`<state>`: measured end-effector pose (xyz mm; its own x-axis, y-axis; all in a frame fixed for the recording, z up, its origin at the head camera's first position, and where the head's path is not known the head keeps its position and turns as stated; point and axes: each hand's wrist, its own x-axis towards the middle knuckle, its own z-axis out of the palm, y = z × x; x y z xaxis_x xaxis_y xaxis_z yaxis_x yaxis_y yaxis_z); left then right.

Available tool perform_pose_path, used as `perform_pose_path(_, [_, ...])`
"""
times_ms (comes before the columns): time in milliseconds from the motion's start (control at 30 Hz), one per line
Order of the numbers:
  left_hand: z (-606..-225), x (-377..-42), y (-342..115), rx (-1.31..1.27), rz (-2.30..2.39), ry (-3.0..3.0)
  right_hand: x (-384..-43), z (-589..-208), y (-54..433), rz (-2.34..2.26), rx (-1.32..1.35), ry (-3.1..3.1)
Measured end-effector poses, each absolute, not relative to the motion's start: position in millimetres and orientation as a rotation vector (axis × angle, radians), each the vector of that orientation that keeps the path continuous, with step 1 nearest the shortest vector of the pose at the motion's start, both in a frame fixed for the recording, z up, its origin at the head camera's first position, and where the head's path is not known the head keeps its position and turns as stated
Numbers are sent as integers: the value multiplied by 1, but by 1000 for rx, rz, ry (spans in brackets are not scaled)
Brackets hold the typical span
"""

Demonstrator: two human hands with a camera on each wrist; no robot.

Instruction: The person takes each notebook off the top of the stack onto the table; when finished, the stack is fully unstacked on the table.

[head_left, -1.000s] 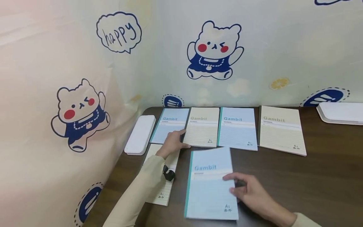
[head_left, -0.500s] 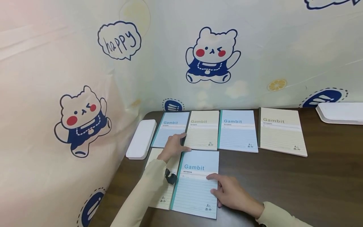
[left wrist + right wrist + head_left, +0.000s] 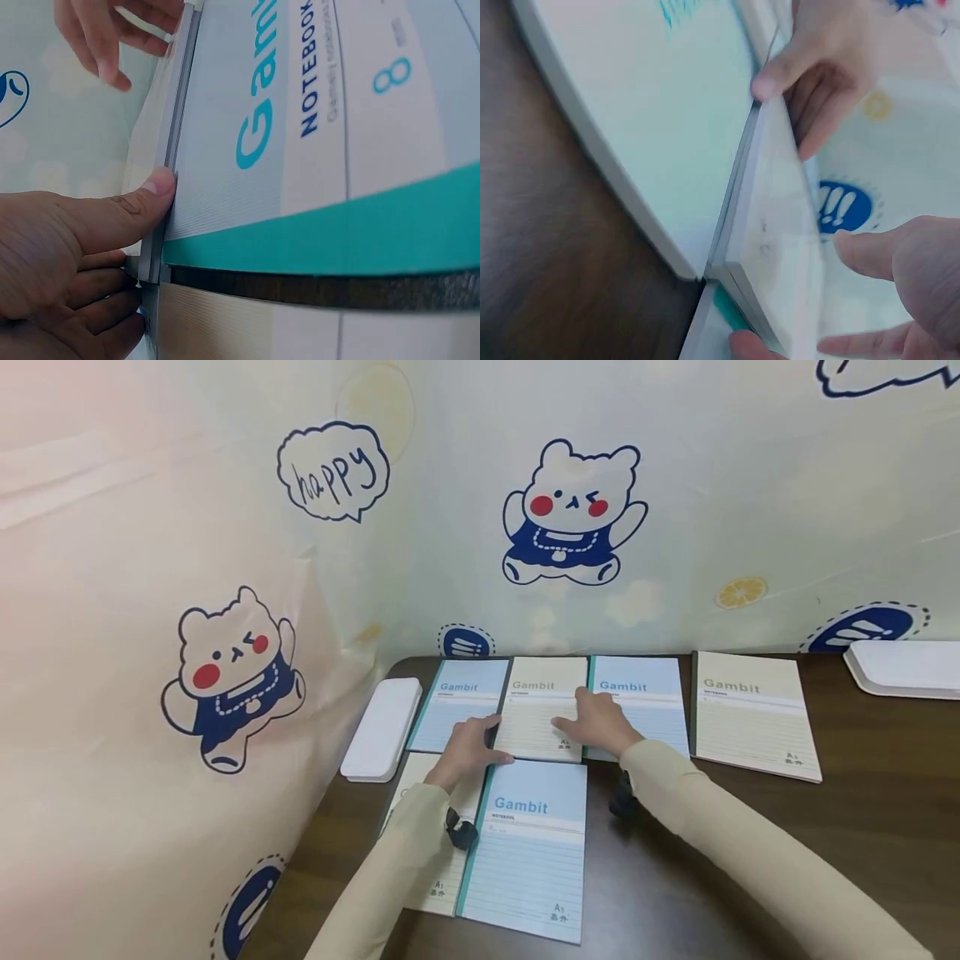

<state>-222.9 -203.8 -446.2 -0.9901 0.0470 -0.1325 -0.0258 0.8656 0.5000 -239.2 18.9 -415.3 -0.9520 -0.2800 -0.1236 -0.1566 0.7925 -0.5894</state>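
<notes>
My left hand (image 3: 465, 752) reaches over the cream notebook (image 3: 446, 864) at the front left. In the left wrist view its thumb (image 3: 154, 191) rests against the top edge of the front blue notebook (image 3: 525, 860), where it meets the back row. Its other fingers lie by the back blue notebook (image 3: 461, 702). My right hand (image 3: 600, 722) is over the border between the back cream notebook (image 3: 543, 681) and another blue notebook (image 3: 652, 722). Its fingers are spread in the right wrist view; whether they touch the covers is unclear. Neither hand grips anything.
A separate cream notebook (image 3: 757, 718) lies to the right in the back row. White flat cases stand at both sides, one left case (image 3: 382, 727) and one right case (image 3: 907, 668). The patterned cloth (image 3: 450, 527) hangs behind the dark wooden table (image 3: 750, 852).
The front blue notebook has moved left until it lies beside the front cream one. My right hand has let go of it and moved up to the back row. My left hand has stayed nearly in place.
</notes>
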Motion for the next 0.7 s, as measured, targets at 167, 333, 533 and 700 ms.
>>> perform_pose_path(167, [-448,-222,-203,1,794,2884,-248,-430,3,-779,-314,2841])
perform_pose_path(333, [-446,-222,-205,3,799,2890,-245,-431,-4,-742,-314,2912])
perform_pose_path(533, [-446,-223,-205,15,775,2896,-244,-431,0,-803,-286,2881])
perform_pose_path(700, [-446,-222,-204,3,745,2894,-246,-422,1,-824,-301,2893])
